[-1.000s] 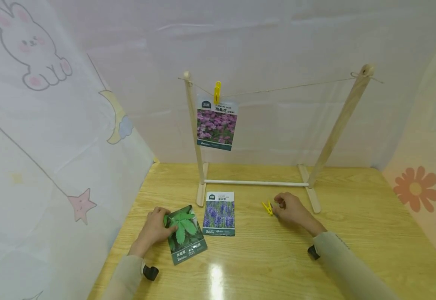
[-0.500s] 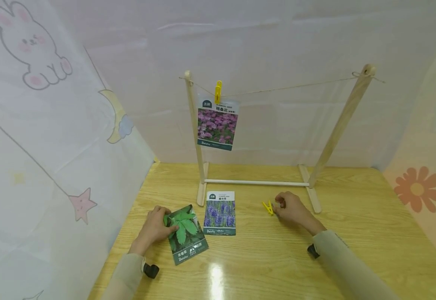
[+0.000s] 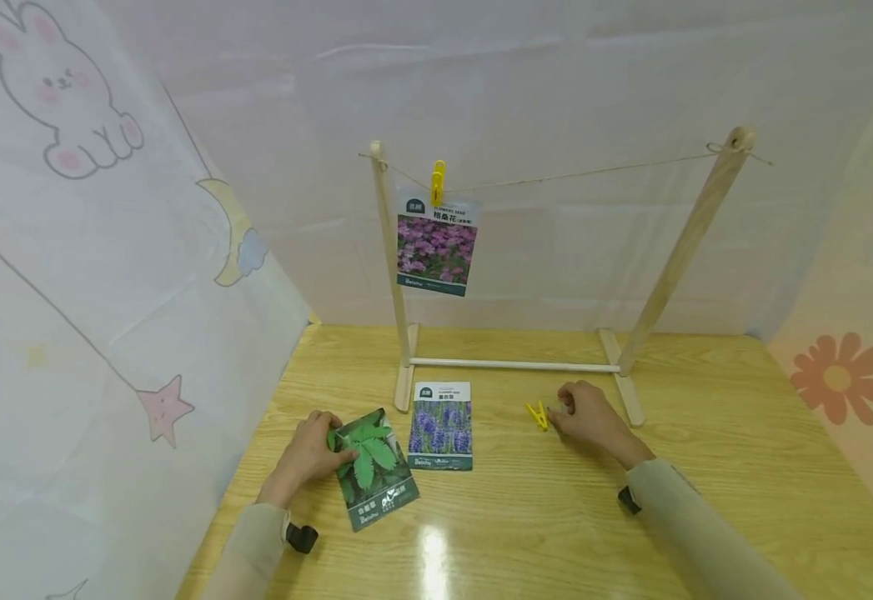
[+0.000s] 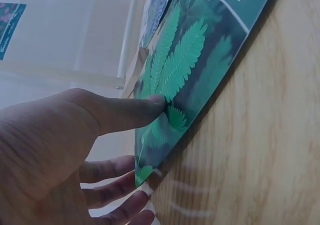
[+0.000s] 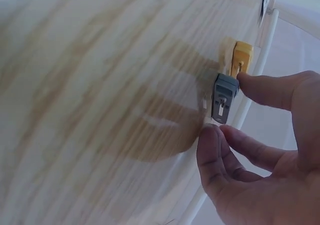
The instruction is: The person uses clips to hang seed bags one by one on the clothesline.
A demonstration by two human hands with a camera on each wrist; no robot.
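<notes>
Through the head camera I'm seeing the leaf packet (image 3: 376,479) lying on the table (image 3: 534,517), left of the purple-flower packet (image 3: 440,430). At the left wrist, my left hand (image 4: 65,140) is pinching that packet's edge; at the right, my right hand (image 5: 272,180) is pinching a gray clip (image 5: 225,91) beside a yellow clip (image 5: 242,54).

I can read “Beishu” on the flat rectangular violet-flowered packet (image 3: 440,429), the green-leafed packet (image 3: 373,473) left of it, and the pink-flowered “格桑花” packet (image 3: 436,252) hanging beyond it.

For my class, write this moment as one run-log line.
left hand: grips leaf packet; right hand: pinches grey clip, yellow clip beside; purple-flower packet: on table; pink-flower packet: clipped to line
</notes>
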